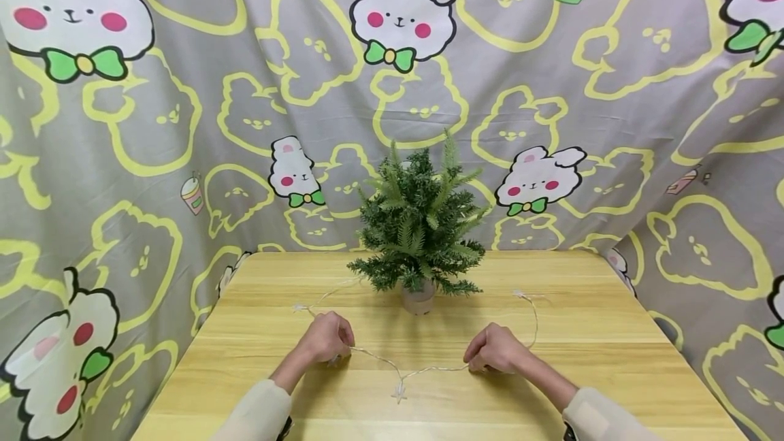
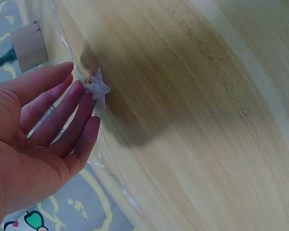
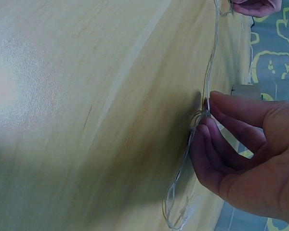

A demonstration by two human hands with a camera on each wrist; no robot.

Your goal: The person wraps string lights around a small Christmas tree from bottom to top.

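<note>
A string of star lights [image 1: 436, 368] with thin clear wire lies in a loose curve in front of a small artificial pine tree [image 1: 419, 216]. My left hand [image 1: 327, 337] pinches its wire at the left, with a clear star [image 2: 99, 88] right at the fingertips. At the right, my right hand [image 1: 495, 348] pinches the wire between thumb and fingers; in the right wrist view a doubled, twisted stretch of wire [image 3: 171, 192] hangs below them. Another star [image 1: 399, 392] lies on the table between the hands.
The tree stands in a pale round pot [image 1: 418, 297] on the wooden table [image 1: 551, 393]. More of the string runs toward the back, with a star [image 1: 300, 307] at the left and an end [image 1: 519, 293] at the right. A patterned curtain [image 1: 324, 107] surrounds the table.
</note>
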